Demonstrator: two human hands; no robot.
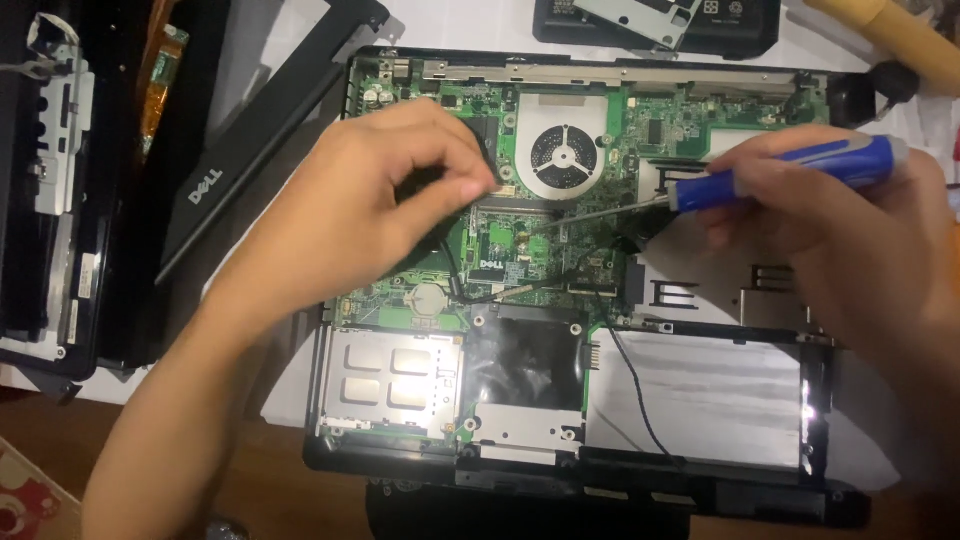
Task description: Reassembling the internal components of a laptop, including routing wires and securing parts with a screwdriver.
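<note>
1. Head view, looking straight down: an opened laptop base (600,400) lies on a white-topped desk (470,25), its green circuit board (520,240) exposed from edge to edge.
2. The left hand (370,200) hovers over the left half of the board, thumb and forefinger pressed together at the fingers (470,185) (what they pinch, if anything, is too small to tell), just left of the round cooling fan (563,155).
3. The right hand (850,230) grips a screwdriver (780,175) with a blue and grey handle, fingers wrapped around it; the thin metal shaft slants down and left, its tip resting on the board just below the fan, near the left fingertips.
4. A thin black wire (630,385) trails from the middle of the board down across the silvery bay at the lower right of the base.
5. A metal card slot (390,375) sits at the lower left of the base, beside a black foil-covered panel (525,365).
6. To the left, a detached black bezel strip (250,140) lies slanted on the desk, next to another black dismantled part (50,200) at the far left edge.
7. Another dark component (650,25) rests at the top edge, well apart from both hands.
</note>
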